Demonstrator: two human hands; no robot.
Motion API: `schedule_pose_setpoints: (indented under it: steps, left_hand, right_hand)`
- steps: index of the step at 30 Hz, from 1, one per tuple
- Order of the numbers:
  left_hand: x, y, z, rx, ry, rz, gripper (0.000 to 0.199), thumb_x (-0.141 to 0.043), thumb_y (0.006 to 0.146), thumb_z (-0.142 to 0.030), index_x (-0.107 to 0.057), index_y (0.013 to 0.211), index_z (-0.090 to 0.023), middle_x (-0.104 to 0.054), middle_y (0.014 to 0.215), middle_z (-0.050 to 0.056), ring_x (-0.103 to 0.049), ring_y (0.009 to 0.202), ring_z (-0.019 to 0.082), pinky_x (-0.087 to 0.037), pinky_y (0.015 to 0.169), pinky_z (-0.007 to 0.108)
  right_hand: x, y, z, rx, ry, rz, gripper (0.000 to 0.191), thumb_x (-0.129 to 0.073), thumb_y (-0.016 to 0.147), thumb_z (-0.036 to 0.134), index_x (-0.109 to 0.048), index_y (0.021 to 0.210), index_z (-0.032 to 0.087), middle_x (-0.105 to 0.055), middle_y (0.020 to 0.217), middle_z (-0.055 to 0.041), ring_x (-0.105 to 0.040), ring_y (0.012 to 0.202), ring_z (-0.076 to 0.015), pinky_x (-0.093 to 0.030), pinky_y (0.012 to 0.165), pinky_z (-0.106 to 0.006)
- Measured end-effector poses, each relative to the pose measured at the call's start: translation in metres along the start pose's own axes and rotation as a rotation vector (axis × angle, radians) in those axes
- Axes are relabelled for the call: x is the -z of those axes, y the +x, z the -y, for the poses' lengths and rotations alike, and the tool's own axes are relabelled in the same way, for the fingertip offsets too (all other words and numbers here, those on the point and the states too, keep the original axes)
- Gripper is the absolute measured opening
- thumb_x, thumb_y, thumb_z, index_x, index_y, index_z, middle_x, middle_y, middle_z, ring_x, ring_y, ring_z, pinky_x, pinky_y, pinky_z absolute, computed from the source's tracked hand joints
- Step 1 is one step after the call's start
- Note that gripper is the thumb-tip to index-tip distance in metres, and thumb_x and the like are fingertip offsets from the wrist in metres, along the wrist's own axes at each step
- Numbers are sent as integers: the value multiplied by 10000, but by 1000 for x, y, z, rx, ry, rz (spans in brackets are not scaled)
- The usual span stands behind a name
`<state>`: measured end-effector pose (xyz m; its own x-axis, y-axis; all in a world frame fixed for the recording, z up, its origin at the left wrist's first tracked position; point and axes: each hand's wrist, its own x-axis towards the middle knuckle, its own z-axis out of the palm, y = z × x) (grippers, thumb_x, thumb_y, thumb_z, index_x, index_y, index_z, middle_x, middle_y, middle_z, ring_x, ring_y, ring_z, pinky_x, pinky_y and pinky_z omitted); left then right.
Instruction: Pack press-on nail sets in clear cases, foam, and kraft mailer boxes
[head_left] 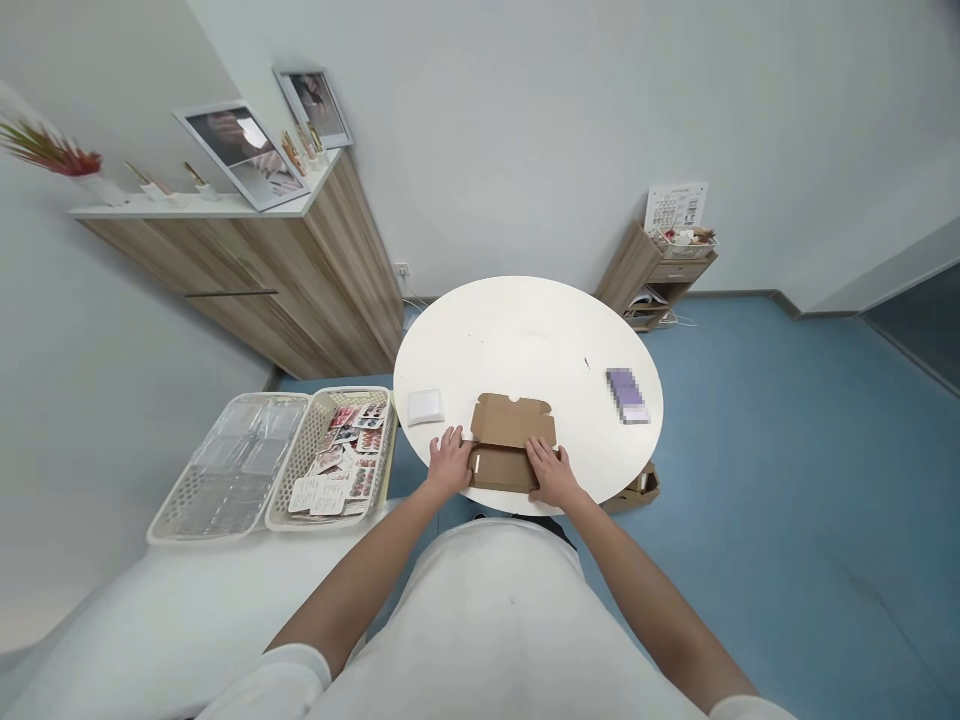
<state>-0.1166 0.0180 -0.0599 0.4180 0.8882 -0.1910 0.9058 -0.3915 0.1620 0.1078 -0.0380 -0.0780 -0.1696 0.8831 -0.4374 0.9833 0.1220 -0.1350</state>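
A brown cardboard box [513, 422] with its lid raised and folded back lies near the front edge of the white round table [525, 320]. A small white strip shows inside its tray. My left hand [450, 460] rests at the box's left side, fingers spread. At the right side, my right hand [552, 472] lies over the box's edge with its fingers apart. Left of the box is a stack of clear or white flat packs [426, 407]. A purple item [627, 394], pixelated, lies at the table's right.
Two cream baskets, one with clear plastic packs [247, 450] and one with printed cards [352, 450], stand at the left. Behind are a wooden cabinet [330, 260] with picture frames and a small shelf unit [652, 265]. A cardboard box [637, 492] sits below the table's right edge.
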Motion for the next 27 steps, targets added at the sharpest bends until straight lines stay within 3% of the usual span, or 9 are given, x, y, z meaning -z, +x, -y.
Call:
schedule_pose_setpoints:
  steps: [5,9,12,15,17,20,24,27]
  left_hand:
    - [-13,1,-4,36,-146,-14,257,-465,727,-211,-559,967,-208,-422,1229,104,-351,1177,267,-325,901,448]
    - [-20,3,-6,-24,-338,-12,213,-433,704,-108,-580,844,-171,-489,1108,95,-443,1093,214,-372,902,358]
    - [-22,1,-4,15,-488,-97,299,-444,690,-99,-547,963,-160,-443,1180,109,-376,1182,211,-364,937,337]
    - [-26,-5,2,169,-614,-164,552,-499,686,-163,-357,1220,-168,-315,1314,133,-358,1209,225,-386,923,358]
    - [-29,-10,5,264,-674,-134,684,-538,681,-220,-235,1291,-162,-310,1327,156,-413,1168,233,-402,900,363]
    - [-33,-14,7,300,-715,-40,794,-579,664,-269,-151,1318,-131,-397,1285,172,-481,1105,227,-420,863,335]
    - [-29,-17,-1,283,-738,-3,729,-527,712,-236,-144,1324,-136,-488,1236,131,-531,1050,182,-432,832,291]
    - [-24,-20,-12,225,-756,7,555,-493,756,-270,-299,1266,-167,-528,1206,99,-541,1040,163,-439,817,268]
  right_hand:
    - [1,-1,7,-27,27,-21,1073,-660,575,312,53,1370,205,-21,1455,-79,31,1324,-238,-65,1016,-473]
    - [2,-3,13,-53,55,-25,1041,-642,582,287,25,1375,186,-31,1456,-71,16,1324,-236,-127,1009,-443]
    - [2,-3,15,-67,61,-33,1020,-624,589,269,19,1376,181,-38,1456,-68,7,1323,-235,-149,1003,-432]
    - [0,-2,16,-69,63,-41,1009,-618,591,258,11,1377,179,-43,1457,-71,7,1323,-243,-154,1003,-424]
    - [-1,-1,16,-63,65,-39,1006,-621,593,261,2,1378,174,-43,1457,-78,10,1321,-250,-160,1002,-419]
    - [-1,1,17,-53,61,-31,1009,-625,596,282,3,1378,170,-35,1457,-79,18,1321,-251,-162,1000,-417]
    - [-2,3,19,-64,42,-25,1012,-625,591,283,2,1378,172,-29,1457,-72,8,1323,-243,-156,1004,-420]
    - [-2,5,21,-64,29,-33,1019,-635,584,279,-5,1378,161,-31,1456,-82,2,1322,-243,-160,1003,-422]
